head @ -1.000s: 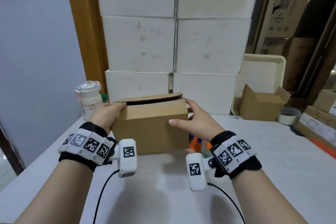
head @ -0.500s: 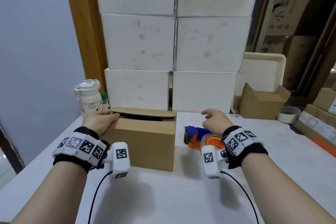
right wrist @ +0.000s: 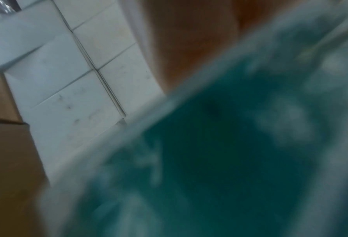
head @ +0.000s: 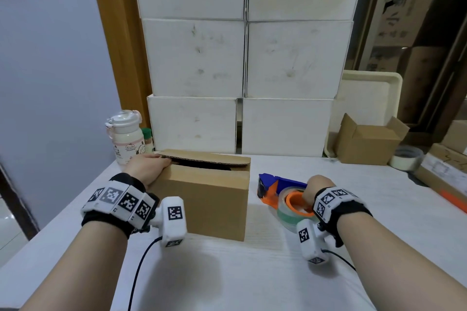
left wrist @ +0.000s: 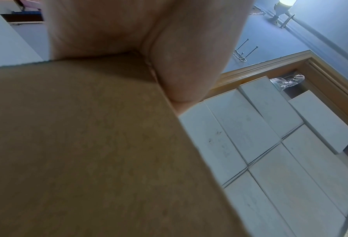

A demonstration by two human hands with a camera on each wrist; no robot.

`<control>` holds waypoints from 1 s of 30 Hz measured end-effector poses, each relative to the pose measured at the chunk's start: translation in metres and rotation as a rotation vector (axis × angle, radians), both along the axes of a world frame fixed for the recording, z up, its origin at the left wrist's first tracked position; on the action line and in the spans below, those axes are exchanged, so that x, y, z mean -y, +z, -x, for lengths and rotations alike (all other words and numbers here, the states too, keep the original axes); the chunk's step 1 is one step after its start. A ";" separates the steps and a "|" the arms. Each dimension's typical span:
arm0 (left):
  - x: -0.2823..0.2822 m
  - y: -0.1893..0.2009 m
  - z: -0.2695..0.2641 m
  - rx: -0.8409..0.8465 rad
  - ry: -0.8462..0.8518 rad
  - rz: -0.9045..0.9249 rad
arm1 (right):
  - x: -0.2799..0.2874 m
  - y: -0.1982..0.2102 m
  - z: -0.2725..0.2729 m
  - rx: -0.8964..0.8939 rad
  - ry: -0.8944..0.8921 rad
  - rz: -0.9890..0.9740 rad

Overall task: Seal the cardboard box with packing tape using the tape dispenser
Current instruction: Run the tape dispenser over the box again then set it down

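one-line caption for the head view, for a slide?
Left hand steadies the unsealed cardboard box while right hand grips the tape dispenser beside it.

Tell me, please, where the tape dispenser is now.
In the head view the tape dispenser lies on the white table, just right of the cardboard box, with the right hand gripping it.

Left hand (head: 147, 168) flat, right hand (head: 317, 185) clenched

Three views: one head camera, two wrist cameras.
Head looks down at the table (head: 252, 272); wrist cameras sit close, tilted upward, sharing the stacked white boxes (head: 242, 58).
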State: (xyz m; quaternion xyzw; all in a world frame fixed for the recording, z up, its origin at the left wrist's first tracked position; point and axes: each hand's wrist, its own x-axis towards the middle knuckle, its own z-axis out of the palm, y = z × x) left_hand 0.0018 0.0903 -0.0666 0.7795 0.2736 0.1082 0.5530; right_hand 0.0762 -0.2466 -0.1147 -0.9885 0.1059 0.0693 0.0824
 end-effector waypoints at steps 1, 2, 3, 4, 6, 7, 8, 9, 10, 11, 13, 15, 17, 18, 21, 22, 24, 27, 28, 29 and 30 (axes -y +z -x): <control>0.000 0.000 0.000 0.003 -0.001 -0.001 | 0.000 0.002 0.003 0.011 -0.007 -0.010; 0.001 0.000 0.000 0.006 -0.001 -0.003 | -0.002 0.005 0.007 0.011 -0.016 -0.017; 0.001 0.000 0.001 0.007 -0.002 -0.004 | -0.002 0.003 0.008 -0.029 -0.002 -0.005; 0.001 0.000 0.001 0.008 -0.002 -0.003 | -0.002 0.003 0.007 -0.048 0.021 0.014; 0.001 0.000 0.002 0.010 -0.004 0.003 | -0.003 -0.001 0.010 -0.104 0.076 0.063; 0.002 0.000 0.002 0.011 -0.007 0.009 | -0.003 -0.001 0.012 -0.080 0.062 0.047; 0.003 0.000 0.002 0.011 -0.010 0.013 | -0.004 -0.001 0.014 -0.054 0.042 -0.004; 0.004 0.001 0.003 0.010 -0.014 0.015 | -0.005 0.000 0.015 -0.022 0.023 -0.050; 0.005 0.001 0.003 0.009 -0.015 0.015 | -0.006 0.000 0.016 0.016 -0.010 -0.097; 0.007 0.002 0.004 0.009 -0.014 0.011 | -0.007 0.000 0.015 0.031 -0.034 -0.135; 0.010 0.002 0.003 0.011 -0.016 -0.012 | -0.006 0.000 0.014 0.043 -0.057 -0.178; 0.013 0.003 0.004 0.011 -0.025 -0.031 | -0.006 0.005 0.014 0.071 -0.049 -0.223; 0.015 0.004 0.005 0.013 -0.033 -0.037 | -0.002 0.010 0.010 0.128 -0.053 -0.278; 0.016 0.004 0.006 0.013 -0.034 -0.040 | -0.001 0.015 0.010 0.170 -0.053 -0.309; 0.018 0.005 0.006 0.021 -0.041 -0.057 | 0.005 0.030 0.006 0.304 -0.034 -0.407; 0.020 0.005 0.006 0.022 -0.043 -0.071 | 0.007 0.036 0.004 0.350 -0.009 -0.443; 0.025 0.005 0.006 0.034 -0.052 -0.079 | 0.007 0.054 0.004 0.432 0.069 -0.528; 0.036 0.006 0.007 0.033 -0.063 -0.116 | -0.002 0.084 0.012 0.531 0.195 -0.591; 0.040 0.006 0.006 0.022 -0.065 -0.128 | -0.007 0.095 0.016 0.557 0.240 -0.607; 0.044 0.006 0.006 0.024 -0.073 -0.131 | -0.013 0.104 0.018 0.584 0.280 -0.626; 0.049 0.007 0.006 0.022 -0.091 -0.117 | -0.019 0.113 0.021 0.606 0.314 -0.639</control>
